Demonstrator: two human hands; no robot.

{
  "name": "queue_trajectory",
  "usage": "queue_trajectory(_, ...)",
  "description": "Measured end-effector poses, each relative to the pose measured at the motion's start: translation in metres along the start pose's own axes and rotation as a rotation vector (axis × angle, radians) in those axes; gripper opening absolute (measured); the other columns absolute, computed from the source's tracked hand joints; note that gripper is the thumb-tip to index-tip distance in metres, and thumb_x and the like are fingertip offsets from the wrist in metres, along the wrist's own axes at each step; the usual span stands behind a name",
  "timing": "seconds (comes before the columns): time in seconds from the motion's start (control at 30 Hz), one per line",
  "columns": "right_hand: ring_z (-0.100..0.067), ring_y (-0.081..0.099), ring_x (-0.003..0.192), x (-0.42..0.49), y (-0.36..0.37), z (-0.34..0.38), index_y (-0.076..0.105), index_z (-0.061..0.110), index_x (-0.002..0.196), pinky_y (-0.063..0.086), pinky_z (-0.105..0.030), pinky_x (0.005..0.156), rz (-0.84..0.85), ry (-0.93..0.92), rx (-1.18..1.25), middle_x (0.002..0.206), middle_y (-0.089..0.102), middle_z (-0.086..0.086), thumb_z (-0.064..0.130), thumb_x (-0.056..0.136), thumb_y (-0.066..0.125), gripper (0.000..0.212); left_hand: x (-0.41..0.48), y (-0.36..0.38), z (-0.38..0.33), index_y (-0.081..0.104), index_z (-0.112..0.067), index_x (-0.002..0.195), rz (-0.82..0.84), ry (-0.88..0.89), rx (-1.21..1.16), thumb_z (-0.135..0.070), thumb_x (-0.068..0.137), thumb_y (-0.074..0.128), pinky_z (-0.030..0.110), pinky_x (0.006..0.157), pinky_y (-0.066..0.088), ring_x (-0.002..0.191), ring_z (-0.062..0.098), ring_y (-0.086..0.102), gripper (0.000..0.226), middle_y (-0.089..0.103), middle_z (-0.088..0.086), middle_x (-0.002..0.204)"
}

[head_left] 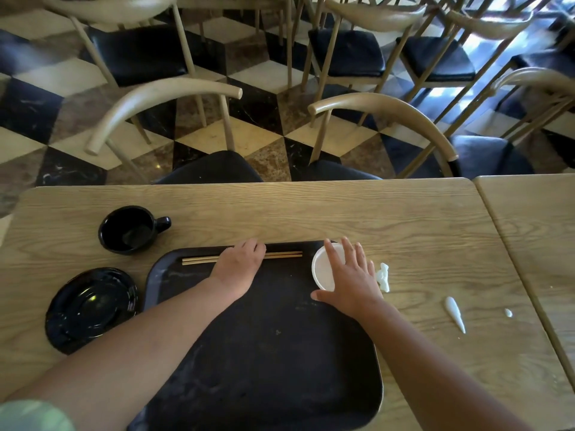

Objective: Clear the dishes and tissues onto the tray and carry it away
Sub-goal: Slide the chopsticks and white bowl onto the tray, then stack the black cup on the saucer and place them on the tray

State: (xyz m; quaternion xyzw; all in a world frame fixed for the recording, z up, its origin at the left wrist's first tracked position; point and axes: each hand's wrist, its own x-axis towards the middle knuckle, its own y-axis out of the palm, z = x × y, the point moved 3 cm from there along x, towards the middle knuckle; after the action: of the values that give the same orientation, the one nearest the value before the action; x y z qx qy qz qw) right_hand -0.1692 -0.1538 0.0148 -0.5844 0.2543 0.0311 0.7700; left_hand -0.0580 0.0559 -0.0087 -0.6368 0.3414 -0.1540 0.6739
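A restaurant: rows of chairs (345,54), wooden tables (342,206)

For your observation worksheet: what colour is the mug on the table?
Black, glossy mug, clearest in the head view.

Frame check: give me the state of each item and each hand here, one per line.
Tray: on the table, holding only the chopsticks and the cup.
Chopsticks: flat on the tray's far edge, under the left hand.
Left hand: resting on the chopsticks, fingers curled.
White cup: upright at the tray's right edge.
Right hand: spread over the cup.
Mug: upright, off the tray.
Plate: off the tray, left.
Tissues: crumpled on the table.
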Motion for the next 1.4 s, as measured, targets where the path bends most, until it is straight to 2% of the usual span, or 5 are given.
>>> queue_trajectory(0.3,-0.031,0.033,0.139,-0.064,-0.012,-0.008,0.034,0.023,0.147,0.039,-0.046,0.109,-0.076,-0.056,-0.008,0.152,0.035,-0.008,0.052,0.085,0.065,0.075,-0.08,-0.024,-0.02,0.053,-0.016,0.121,-0.073,-0.179,-0.183,-0.034,0.092,0.064,0.037,0.08,0.055,0.107,0.023,0.061,0.036,0.057,0.001,0.115)
queue_trajectory(0.67,-0.02,0.064,0.106,-0.138,0.009,0.002,0.054,0.021,0.13,0.054,-0.034,0.089,0.005,-0.084,0.176,0.116,0.067,0.0,0.039,0.093,0.059,0.042,-0.225,-0.015,-0.042,0.056,-0.022,0.106,-0.172,-0.423,-0.318,-0.038,0.095,0.056,0.021,0.064,0.042,0.078,0.008,0.054,0.019,0.055,-0.008,0.096)
queue_trajectory(0.8,-0.011,0.064,0.082,-0.156,0.022,0.014,0.061,0.025,0.11,0.049,-0.024,0.064,0.069,-0.096,0.182,0.096,0.067,0.006,0.038,0.093,0.059,0.022,-0.267,0.002,-0.032,0.054,-0.023,0.097,-0.16,-0.483,-0.376,-0.036,0.095,0.053,0.025,0.07,0.048,0.083,0.011,0.057,0.012,0.055,-0.008,0.092)
queue_trajectory(0.97,-0.017,0.067,0.087,-0.163,0.04,0.039,0.063,0.024,0.105,0.054,-0.03,0.076,0.12,-0.092,0.247,0.099,0.069,0.001,0.035,0.093,0.059,0.017,-0.303,0.023,-0.006,0.045,-0.025,0.079,-0.132,-0.568,-0.48,-0.032,0.093,0.055,0.021,0.056,0.03,0.068,0.007,0.048,0.019,0.045,-0.011,0.074)
queue_trajectory(1.4,0.0,0.061,0.077,-0.108,0.072,0.139,0.066,0.027,0.109,0.045,-0.018,0.061,0.111,0.019,0.389,0.092,0.067,0.01,0.037,0.093,0.062,0.019,-0.349,0.026,0.137,0.059,-0.014,0.084,-0.126,-0.729,-0.679,-0.026,0.09,0.057,0.036,0.071,0.048,0.08,0.02,0.06,0.014,0.061,0.0,0.082)
